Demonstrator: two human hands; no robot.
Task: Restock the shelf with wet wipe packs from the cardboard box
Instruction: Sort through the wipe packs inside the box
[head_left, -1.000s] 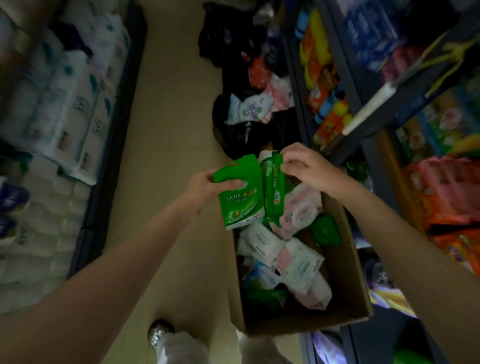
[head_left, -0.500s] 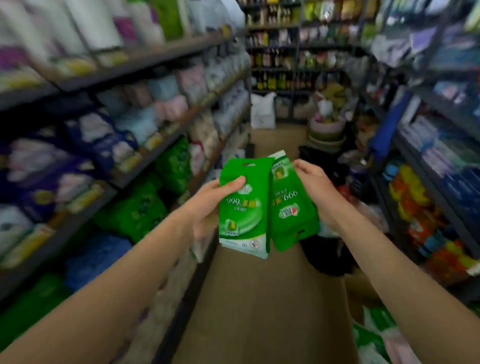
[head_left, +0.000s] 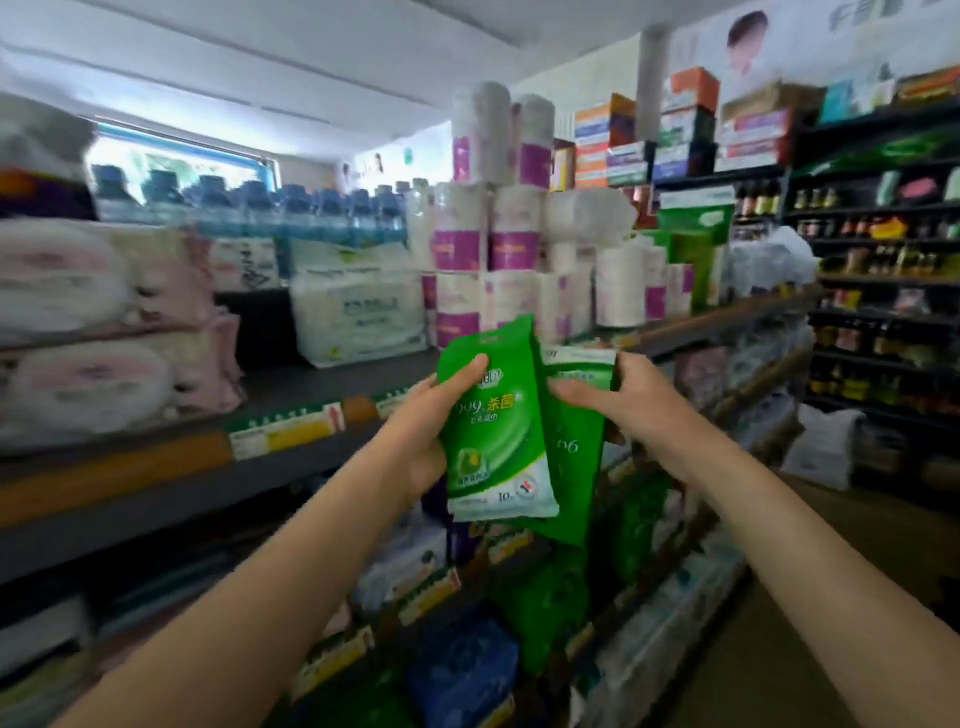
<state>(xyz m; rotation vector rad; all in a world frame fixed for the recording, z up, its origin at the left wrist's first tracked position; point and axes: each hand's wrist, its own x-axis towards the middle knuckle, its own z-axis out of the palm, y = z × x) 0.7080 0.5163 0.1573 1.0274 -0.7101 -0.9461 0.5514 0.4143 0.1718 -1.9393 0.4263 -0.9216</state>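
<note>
Left hand (head_left: 423, 436): front green pack (head_left: 496, 431) gripped by thumb.
Right hand (head_left: 621, 402): rear pack (head_left: 574, 447) gripped.
Risk: overlapping packs may slip if placed together on the shelf (head_left: 171, 467).

A bare stretch of dark shelf board (head_left: 322, 384) was seen at mid-frame, just left of the two green wet wipe packs (head_left: 493, 415) held up before it. That gap was bounded on the left by pink-and-white soft packs (head_left: 104, 332), behind by a white bundle (head_left: 358, 317), and on the right by stacked toilet rolls (head_left: 498, 244). Lower shelves were crowded; open aisle floor (head_left: 857, 545) lay at lower right.
</note>
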